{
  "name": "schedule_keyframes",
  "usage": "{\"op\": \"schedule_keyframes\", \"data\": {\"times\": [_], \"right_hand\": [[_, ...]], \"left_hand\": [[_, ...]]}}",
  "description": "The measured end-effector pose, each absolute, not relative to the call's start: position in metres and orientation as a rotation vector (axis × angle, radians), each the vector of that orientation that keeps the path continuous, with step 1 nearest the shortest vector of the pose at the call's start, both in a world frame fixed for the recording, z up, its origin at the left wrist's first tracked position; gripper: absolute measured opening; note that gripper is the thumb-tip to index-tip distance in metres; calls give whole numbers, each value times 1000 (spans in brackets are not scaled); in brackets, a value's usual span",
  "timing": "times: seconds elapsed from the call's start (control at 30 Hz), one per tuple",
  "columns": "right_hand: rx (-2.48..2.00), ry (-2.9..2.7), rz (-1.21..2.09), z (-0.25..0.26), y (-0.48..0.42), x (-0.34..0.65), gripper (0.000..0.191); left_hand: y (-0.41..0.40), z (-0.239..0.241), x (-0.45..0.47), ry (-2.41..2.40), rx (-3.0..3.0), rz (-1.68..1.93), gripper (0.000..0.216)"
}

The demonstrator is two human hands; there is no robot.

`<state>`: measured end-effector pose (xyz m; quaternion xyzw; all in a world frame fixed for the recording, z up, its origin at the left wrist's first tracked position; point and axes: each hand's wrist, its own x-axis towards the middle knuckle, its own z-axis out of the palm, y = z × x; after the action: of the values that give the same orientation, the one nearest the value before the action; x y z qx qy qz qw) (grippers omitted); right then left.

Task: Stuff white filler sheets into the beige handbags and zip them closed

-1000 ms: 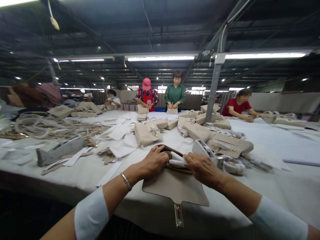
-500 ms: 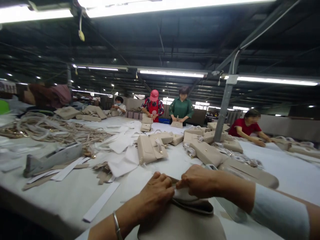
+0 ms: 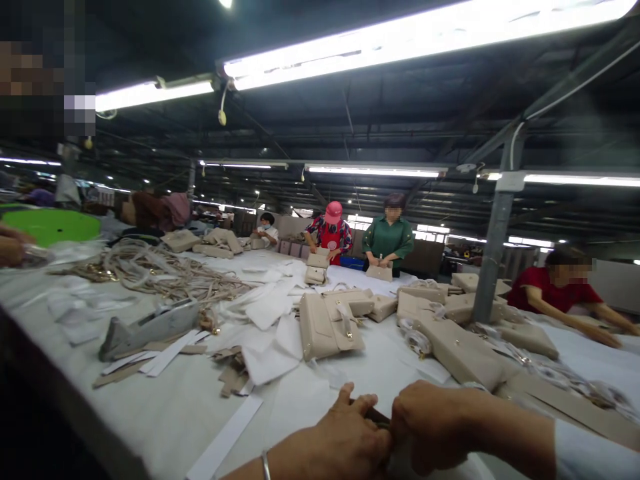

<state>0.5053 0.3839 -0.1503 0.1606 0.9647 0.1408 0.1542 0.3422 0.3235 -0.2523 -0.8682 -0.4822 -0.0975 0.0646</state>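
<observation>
At the bottom of the head view, a beige handbag shows only as a dark folded edge [image 3: 377, 417] between my hands; the frame and my hands hide the rest. My left hand [image 3: 347, 433], with a silver bangle at the wrist, is closed on the bag's left side. Against the other side presses my right hand [image 3: 430, 423], its fingers curled over the bag's opening. Just beyond my hands lies another beige handbag [image 3: 320, 327] with a wrapped handle. To my right, more beige handbags [image 3: 445, 340] lie in a row.
A tangle of beige straps [image 3: 180, 273] and a grey metal tool [image 3: 150, 327] lie on the left. White paper strips [image 3: 227, 433] sit nearer. A post [image 3: 493, 260] rises on the right. Co-workers stand across the table; another person's hand [image 3: 13, 247] is at the left edge.
My view has swung left and up, so the table's things appear further right and lower. My hands stay together on the handbag. Another person's hand has appeared at far left.
</observation>
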Motion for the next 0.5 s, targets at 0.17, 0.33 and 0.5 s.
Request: {"op": "schedule_keyframes", "data": {"times": [0.17, 0.33, 0.5], "right_hand": [[509, 2910, 174, -155, 382, 515, 33], [457, 2982, 250, -163, 381, 523, 21], [273, 2939, 565, -195, 402, 524, 14]], "left_hand": [[339, -244, 349, -1604, -2466, -299, 20], [373, -245, 370, -1664, -2403, -76, 25], [377, -237, 376, -1529, -2358, -140, 25]]}}
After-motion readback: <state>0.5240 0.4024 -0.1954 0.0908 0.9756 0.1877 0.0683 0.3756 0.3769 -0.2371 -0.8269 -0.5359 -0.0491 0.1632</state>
